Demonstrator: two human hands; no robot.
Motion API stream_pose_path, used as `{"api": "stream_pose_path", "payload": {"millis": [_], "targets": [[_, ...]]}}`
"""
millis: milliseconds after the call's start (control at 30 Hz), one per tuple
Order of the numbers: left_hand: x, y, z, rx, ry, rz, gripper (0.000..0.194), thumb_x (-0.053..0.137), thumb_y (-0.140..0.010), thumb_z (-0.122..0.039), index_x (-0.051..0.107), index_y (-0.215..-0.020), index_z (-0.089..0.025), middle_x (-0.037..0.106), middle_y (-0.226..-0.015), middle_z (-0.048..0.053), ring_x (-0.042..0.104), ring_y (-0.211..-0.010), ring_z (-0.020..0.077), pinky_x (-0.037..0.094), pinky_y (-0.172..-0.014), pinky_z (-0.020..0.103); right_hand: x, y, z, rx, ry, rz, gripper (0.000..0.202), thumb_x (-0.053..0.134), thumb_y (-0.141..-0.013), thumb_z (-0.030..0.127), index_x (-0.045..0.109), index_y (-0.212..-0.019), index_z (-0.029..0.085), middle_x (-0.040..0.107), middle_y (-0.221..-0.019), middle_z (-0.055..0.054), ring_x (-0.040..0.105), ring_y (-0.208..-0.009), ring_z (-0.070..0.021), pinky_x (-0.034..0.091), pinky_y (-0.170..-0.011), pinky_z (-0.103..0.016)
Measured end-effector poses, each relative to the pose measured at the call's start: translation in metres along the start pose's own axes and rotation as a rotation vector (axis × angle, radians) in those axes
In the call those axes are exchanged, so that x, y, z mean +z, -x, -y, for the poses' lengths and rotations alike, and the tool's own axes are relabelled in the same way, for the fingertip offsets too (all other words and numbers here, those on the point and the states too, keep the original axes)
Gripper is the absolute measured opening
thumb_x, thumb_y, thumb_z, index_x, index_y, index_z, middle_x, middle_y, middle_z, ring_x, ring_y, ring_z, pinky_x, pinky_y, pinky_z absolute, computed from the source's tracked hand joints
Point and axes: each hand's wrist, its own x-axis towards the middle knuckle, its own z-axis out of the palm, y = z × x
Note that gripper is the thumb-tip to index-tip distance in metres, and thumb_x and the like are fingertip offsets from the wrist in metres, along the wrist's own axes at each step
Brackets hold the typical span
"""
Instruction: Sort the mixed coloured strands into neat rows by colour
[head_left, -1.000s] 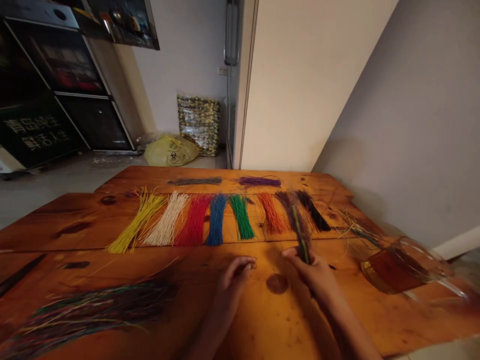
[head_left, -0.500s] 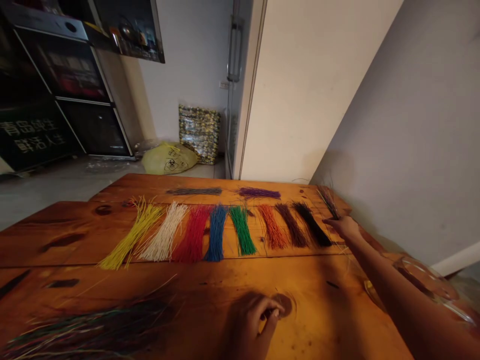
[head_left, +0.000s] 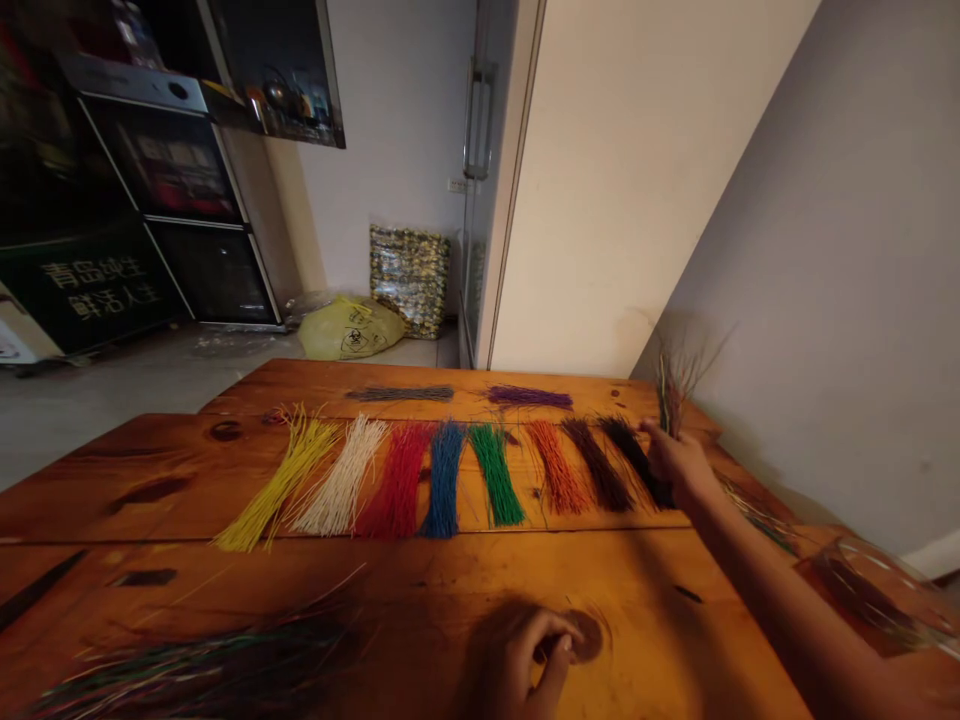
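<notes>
- Eight sorted bundles of thin sticks lie side by side in one row across the wooden tabletop [head_left: 465, 580]: yellow [head_left: 281, 483], white [head_left: 339, 488], red [head_left: 397, 480], blue [head_left: 444, 478], green [head_left: 496, 474], orange [head_left: 555, 468], brown [head_left: 596, 465] and black [head_left: 634, 455].
- Two more bundles lie crosswise behind that row, a grey one [head_left: 400, 394] and a purple one [head_left: 529, 397], well apart from each other.
- One loose pile of mixed-colour sticks [head_left: 195, 665] spreads over the near left corner of the tabletop.
- The right hand [head_left: 675, 462] is stretched far forward on a nearly straight arm, just beside the far end of the black bundle.
- Its grip is closed around a small tuft of mixed sticks [head_left: 670, 390], held upright with the tips fanning out above the fingers, near the wall at the right rear edge of the tabletop.
- The left hand [head_left: 525, 665] rests low on the near edge of the tabletop, fingers curled loosely inward beside a dark knot in the wood; its grip holds nothing that can be seen.
- One glass bowl [head_left: 874, 600] stands at the right edge with a few sticks lying in it, and some stray sticks [head_left: 757, 510] lie between it and the right hand.
- On the floor behind are one yellow bag [head_left: 351, 328] and one patterned bag [head_left: 409, 278].
</notes>
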Motion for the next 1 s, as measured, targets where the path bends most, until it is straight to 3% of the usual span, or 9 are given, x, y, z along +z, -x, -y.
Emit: {"api": "stream_pose_path", "payload": {"millis": [67,167,333,433,600,733,800,900,1000], "targets": [[-0.002,0.001,-0.002,-0.016,0.045,-0.012,0.017,0.048,-0.081,-0.022,0.065,-0.077,-0.019,0.064,-0.073,0.004,0.057,-0.07,0.0168,0.04,-0.065,0.024,0.022,0.052,0.014,0.125,-0.297,0.202,0.043,0.061,-0.07,0.052,0.058,-0.091,0.015,0.02,-0.043,0.013,0.016,-0.033,-0.0038,0.013,-0.032,-0.018],[-0.005,0.003,-0.008,-0.053,0.148,-0.041,0.018,0.048,-0.083,-0.027,0.063,-0.079,-0.018,0.063,-0.075,0.004,0.057,-0.073,0.0173,0.041,-0.068,0.024,0.05,0.125,0.024,0.258,-0.511,0.452,0.039,0.065,-0.069,0.052,0.056,-0.083,0.016,0.019,-0.045,0.013,0.011,-0.036,-0.0018,0.008,-0.032,-0.015],[-0.009,0.006,-0.018,-0.14,0.304,-0.206,0.023,0.05,-0.082,-0.039,0.06,-0.081,-0.019,0.062,-0.082,0.004,0.056,-0.081,0.0188,0.042,-0.074,0.025,0.068,0.192,0.017,0.497,-0.64,0.695,0.037,0.067,-0.07,0.049,0.054,-0.073,0.015,0.019,-0.044,0.013,0.008,-0.035,-0.0001,0.005,-0.032,-0.015],[-0.013,0.006,-0.023,-0.149,0.432,-0.255,0.027,0.053,-0.079,-0.044,0.06,-0.086,-0.019,0.063,-0.087,0.004,0.056,-0.089,0.0203,0.042,-0.079,0.026,0.069,0.209,0.01,0.58,-0.659,0.726,0.036,0.065,-0.072,0.048,0.051,-0.07,0.015,0.022,-0.044,0.013,0.01,-0.035,0.0004,0.005,-0.032,-0.015],[-0.022,0.001,-0.022,-0.169,0.623,-0.184,0.025,0.054,-0.081,-0.04,0.062,-0.092,-0.019,0.063,-0.086,0.002,0.055,-0.084,0.0161,0.041,-0.078,0.023,0.064,0.216,0.008,0.69,-0.631,0.871,0.034,0.063,-0.075,0.047,0.05,-0.067,0.016,0.019,-0.042,0.013,0.007,-0.035,0.0003,0.003,-0.032,-0.014],[-0.028,0.003,-0.02,-0.362,0.899,0.032,0.027,0.056,-0.08,-0.041,0.063,-0.088,-0.017,0.06,-0.069,-0.001,0.049,-0.057,0.0094,0.04,-0.065,0.021,0.064,0.215,0.003,0.833,-0.669,1.079,0.033,0.063,-0.075,0.044,0.049,-0.064,0.016,0.021,-0.041,0.013,0.009,-0.034,0.0002,0.005,-0.031,-0.013],[-0.031,0.006,-0.02,-0.413,0.971,0.17,0.029,0.055,-0.08,-0.042,0.064,-0.09,-0.016,0.06,-0.07,0.0,0.045,-0.052,0.0081,0.04,-0.063,0.022,0.069,0.219,-0.003,0.901,-0.654,1.152,0.035,0.064,-0.072,0.044,0.047,-0.06,0.016,0.025,-0.04,0.012,0.014,-0.033,0.0005,0.009,-0.031,-0.013],[-0.034,0.01,-0.02,-0.327,1.021,0.371,0.027,0.061,-0.075,-0.039,0.065,-0.086,-0.015,0.06,-0.076,0.004,0.051,-0.063,0.0126,0.042,-0.07,0.026,0.082,0.229,-0.012,0.796,-0.536,1.104,0.031,0.067,-0.069,0.037,0.048,-0.056,0.015,0.037,-0.042,0.009,0.031,-0.035,0.0003,0.018,-0.033,-0.012],[-0.035,0.011,-0.019,-0.289,1.047,0.405,0.024,0.061,-0.076,-0.037,0.06,-0.065,-0.015,0.058,-0.074,0.004,0.053,-0.074,0.0151,0.039,-0.081,0.029,0.092,0.235,-0.018,0.696,-0.357,1.079,0.03,0.069,-0.066,0.034,0.049,-0.052,0.016,0.042,-0.041,0.007,0.037,-0.037,-0.0009,0.022,-0.034,-0.013]]}}
